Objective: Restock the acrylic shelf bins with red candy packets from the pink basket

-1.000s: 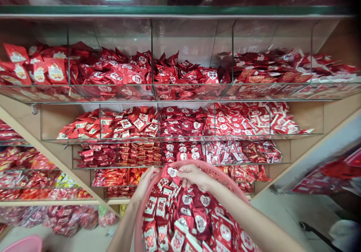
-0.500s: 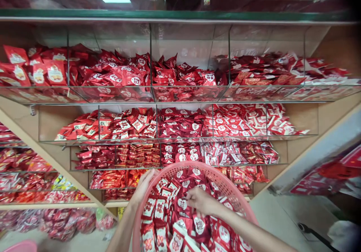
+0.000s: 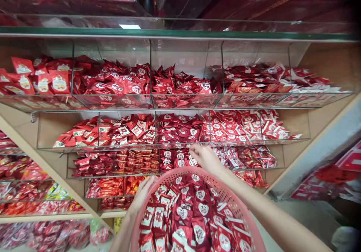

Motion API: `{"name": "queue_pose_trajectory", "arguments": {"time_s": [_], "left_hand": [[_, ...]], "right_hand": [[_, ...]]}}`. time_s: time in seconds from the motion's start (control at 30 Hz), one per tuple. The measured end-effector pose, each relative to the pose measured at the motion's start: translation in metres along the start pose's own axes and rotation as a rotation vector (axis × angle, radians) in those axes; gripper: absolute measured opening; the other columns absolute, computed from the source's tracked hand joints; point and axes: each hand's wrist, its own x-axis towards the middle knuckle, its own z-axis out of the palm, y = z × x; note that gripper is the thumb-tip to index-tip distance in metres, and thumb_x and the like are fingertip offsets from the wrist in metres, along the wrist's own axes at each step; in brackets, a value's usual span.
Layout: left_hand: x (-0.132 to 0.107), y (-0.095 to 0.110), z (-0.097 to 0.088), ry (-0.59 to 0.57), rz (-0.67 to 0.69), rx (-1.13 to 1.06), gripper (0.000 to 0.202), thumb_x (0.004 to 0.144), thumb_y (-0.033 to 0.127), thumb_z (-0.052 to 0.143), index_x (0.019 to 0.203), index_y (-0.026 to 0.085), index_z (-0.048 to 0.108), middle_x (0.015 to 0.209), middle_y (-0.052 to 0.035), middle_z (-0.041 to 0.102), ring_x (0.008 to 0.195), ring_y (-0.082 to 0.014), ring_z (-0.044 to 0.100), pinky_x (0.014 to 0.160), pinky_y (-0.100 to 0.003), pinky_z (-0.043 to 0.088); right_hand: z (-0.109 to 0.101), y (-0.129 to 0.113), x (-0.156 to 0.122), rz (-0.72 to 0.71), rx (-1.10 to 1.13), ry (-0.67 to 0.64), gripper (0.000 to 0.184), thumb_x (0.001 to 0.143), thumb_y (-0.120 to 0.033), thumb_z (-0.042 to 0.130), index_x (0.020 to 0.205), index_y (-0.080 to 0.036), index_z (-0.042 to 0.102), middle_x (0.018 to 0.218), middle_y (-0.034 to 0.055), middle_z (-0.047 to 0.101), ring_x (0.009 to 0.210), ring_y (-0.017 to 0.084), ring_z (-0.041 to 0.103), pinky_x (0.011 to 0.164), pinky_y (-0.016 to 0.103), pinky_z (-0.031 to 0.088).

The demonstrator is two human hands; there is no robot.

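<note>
My left hand is closed round the left rim of a pink plastic basket with a perforated wall. Inside lie red packets with white, patterned fronts at the left, dark red packets with white heart labels in the middle, and red-and-white packets at the right. Above the far rim is my right hand, fingers curled together; whether anything is in them is hidden. It is in front of the shelf compartment of dark red, heart-labelled packets, apart from the basket's contents.
Glass-fronted shelves with dividers rise ahead, filled with small red packets. A slanting wooden panel stands at the left, with more packets behind it. Bulging plastic bags lie on the floor at lower left.
My right hand has left the packets in the basket and moved up and forward to the shelf front. My left hand stays on the rim. The view has tilted slightly upward.
</note>
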Motion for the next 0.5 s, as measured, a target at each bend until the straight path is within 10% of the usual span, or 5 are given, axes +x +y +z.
{"name": "queue_pose_trajectory", "arguments": {"time_s": [0.2,0.5], "left_hand": [[-0.002,0.001,0.002,-0.004,-0.019,-0.043,0.034,0.078,0.049,0.053,0.076,0.017,0.062,0.09,-0.0055,0.065,0.089,-0.0201,0.058,0.085,-0.028,0.042],[-0.002,0.001,0.001,-0.003,-0.024,-0.013,0.034,0.078,0.049,0.053,0.077,0.017,0.063,0.092,-0.0057,0.065,0.09,-0.0198,0.058,0.086,-0.027,0.042]], "right_hand": [[-0.039,-0.01,0.05,0.115,-0.31,0.093,0.022,0.089,-0.03,0.041,0.104,-0.018,0.052,0.087,0.0089,0.065,0.081,0.021,0.061,0.064,0.026,0.037],[-0.028,-0.009,0.088,0.275,-0.4,-0.123,0.026,0.077,-0.026,0.061,0.099,-0.012,0.062,0.106,0.0172,0.062,0.098,0.027,0.06,0.074,0.032,0.043]]}}
